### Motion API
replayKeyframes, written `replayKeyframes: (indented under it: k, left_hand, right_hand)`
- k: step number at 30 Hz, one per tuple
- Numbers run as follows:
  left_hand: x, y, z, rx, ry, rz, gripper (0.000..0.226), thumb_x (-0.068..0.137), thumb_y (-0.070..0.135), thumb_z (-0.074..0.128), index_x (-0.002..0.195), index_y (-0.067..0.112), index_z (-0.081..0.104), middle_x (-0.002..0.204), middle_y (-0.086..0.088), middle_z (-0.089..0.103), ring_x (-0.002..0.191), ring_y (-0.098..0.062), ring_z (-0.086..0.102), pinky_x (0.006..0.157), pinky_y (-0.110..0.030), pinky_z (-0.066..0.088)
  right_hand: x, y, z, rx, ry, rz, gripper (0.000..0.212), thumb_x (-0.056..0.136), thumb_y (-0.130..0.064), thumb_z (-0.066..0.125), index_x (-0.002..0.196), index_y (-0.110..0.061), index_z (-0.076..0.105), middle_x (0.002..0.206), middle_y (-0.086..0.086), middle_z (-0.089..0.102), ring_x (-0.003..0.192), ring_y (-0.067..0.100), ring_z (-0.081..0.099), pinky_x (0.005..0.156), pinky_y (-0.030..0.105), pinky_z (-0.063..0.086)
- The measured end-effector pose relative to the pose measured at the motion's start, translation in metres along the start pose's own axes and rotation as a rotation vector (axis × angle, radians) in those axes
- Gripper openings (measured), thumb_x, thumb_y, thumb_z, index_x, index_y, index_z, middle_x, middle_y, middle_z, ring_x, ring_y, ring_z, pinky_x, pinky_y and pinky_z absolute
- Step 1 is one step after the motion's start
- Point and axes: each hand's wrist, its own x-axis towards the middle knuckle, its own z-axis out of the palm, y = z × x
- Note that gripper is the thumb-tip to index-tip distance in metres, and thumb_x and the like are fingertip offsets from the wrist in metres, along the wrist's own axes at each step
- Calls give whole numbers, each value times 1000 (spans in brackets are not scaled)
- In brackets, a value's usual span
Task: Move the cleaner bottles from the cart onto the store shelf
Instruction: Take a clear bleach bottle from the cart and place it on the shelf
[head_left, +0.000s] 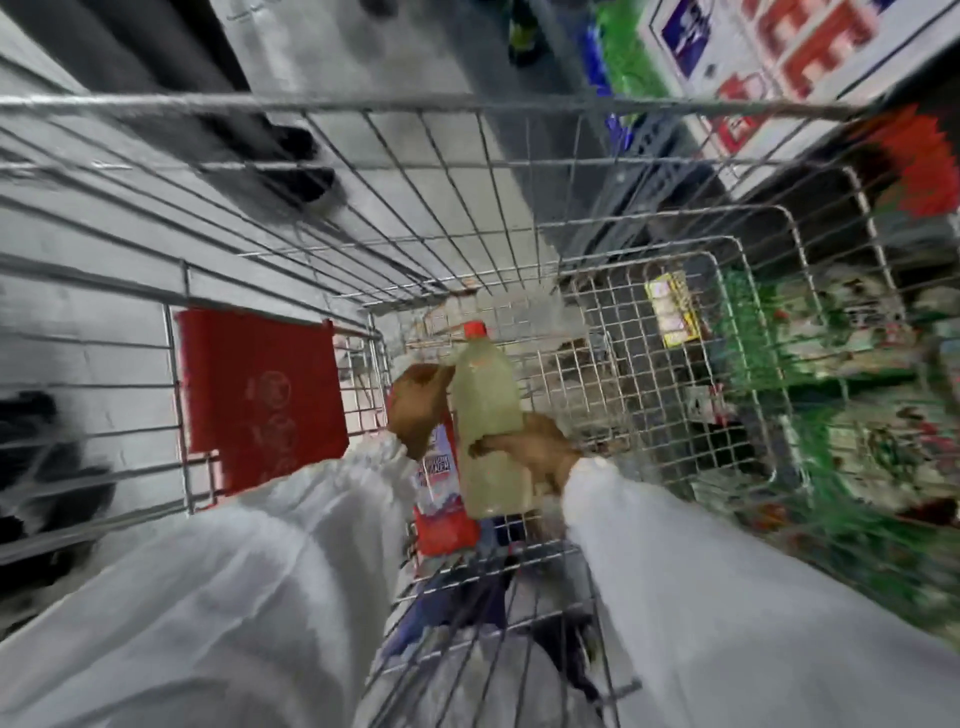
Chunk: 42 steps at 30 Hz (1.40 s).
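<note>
Inside a wire shopping cart (467, 171), a red flap (265, 400) hangs at the left wall. A person's left hand (418, 405) curls against the shoulder of a pale, red-capped cleaner bottle (491, 415), while the right hand (535, 449) wraps its middle, holding it upright above the basket. Blurred store shelves (857, 364) stand at right.

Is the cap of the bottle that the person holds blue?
No, the pale yellowish bottle, held by the left hand and the right hand, has a red cap.
</note>
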Motion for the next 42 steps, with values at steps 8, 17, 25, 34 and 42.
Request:
replayKeyframes:
  k: [8, 17, 25, 34, 42]
  left_hand:
    - [-41, 68, -11, -608, -676, -130, 59, 66, 49, 68, 112, 10, 67, 104, -10, 73, 95, -23, 69, 88, -38, 54]
    - [-127, 177, 17, -211, -238, 324, 36, 58, 31, 86, 83, 10, 68, 81, -6, 74, 72, -21, 72, 68, -36, 60]
    - [-230, 209, 28, -128, -378, 542, 55, 67, 20, 82, 115, 12, 56, 98, -4, 71, 78, -15, 71, 51, -23, 54]
    - [-342, 223, 52, -106, -445, 699, 49, 65, 23, 82, 110, 18, 61, 88, 0, 72, 72, -15, 70, 61, -30, 56]
    - [-416, 227, 117, 36, -599, 964, 55, 56, 40, 83, 104, 19, 64, 88, 3, 76, 75, -10, 72, 55, -22, 52]
  right_hand:
    - [-79, -5, -36, 600, -559, -235, 55, 33, -46, 87, 78, -16, 79, 77, 1, 78, 70, 14, 73, 63, 24, 58]
    - [-152, -42, -57, -9, 79, -500, 38, 62, -5, 83, 90, -24, 65, 95, 1, 74, 86, 13, 71, 92, 40, 53]
    - [-236, -27, -72, 60, 222, -649, 48, 53, -2, 86, 97, -12, 70, 103, 12, 74, 97, 26, 69, 95, 48, 52]
    - [-348, 21, -86, 59, 419, -796, 58, 42, -18, 91, 95, -12, 70, 95, 4, 77, 90, 17, 72, 89, 42, 56]
    - [-407, 81, -118, 158, 696, -928, 57, 34, -27, 90, 87, -19, 71, 86, -2, 78, 83, 14, 73, 83, 44, 59]
